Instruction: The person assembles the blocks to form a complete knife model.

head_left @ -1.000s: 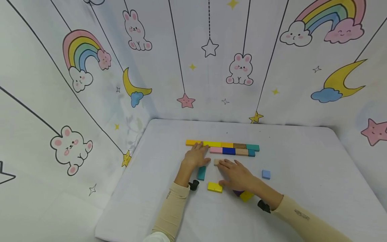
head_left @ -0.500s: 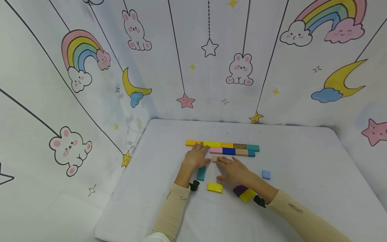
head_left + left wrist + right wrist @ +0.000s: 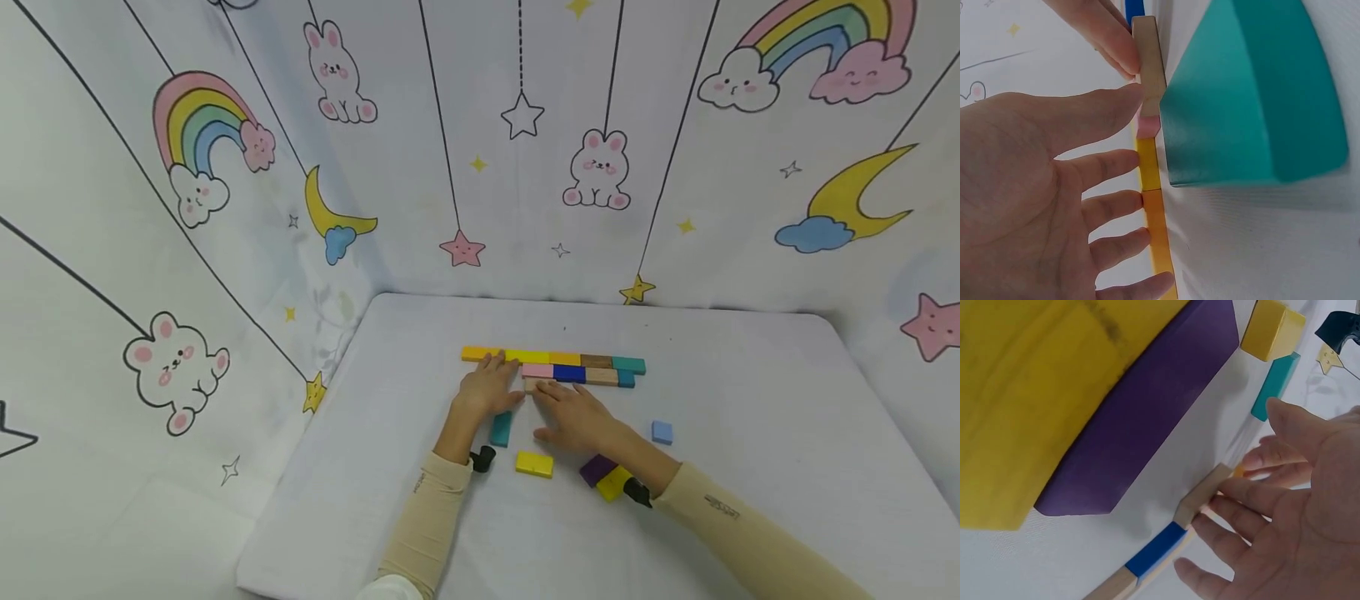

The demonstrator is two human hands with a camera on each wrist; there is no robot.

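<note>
Purple block (image 3: 597, 470) and near yellow block (image 3: 613, 485) are seen closest to the person, side by side and the latter partly hidden by the right wrist camera (image 3: 637, 492); both could be knocked askew if that forearm were drawn back low. Just beyond, a second yellow block (image 3: 535, 464) is laid between the forearms, and a light blue block (image 3: 662, 432) is set apart on the right. More exposed is the teal block (image 3: 501, 428), placed just beside the left wrist, where it could be brushed by a sideways slip.

Farther out, the right hand (image 3: 581, 414) is held with fingers extended and thumb apart; nothing is gripped, but the wooden block (image 3: 1150, 53) is touched by its fingertips. The left hand (image 3: 485, 392) is spread, with nothing grasped, its thumb tip set by that block and its other fingertips rested on the left part of the back row (image 3: 564, 359).

The wooden block is placed right in front of the pink block (image 3: 537, 370); whether they fully meet cannot be told. Pushed unevenly, it could be turned crooked; pushed too hard, the pink block could be driven out of line, and the back row beyond, steadied only at its left, could be skewed.
</note>
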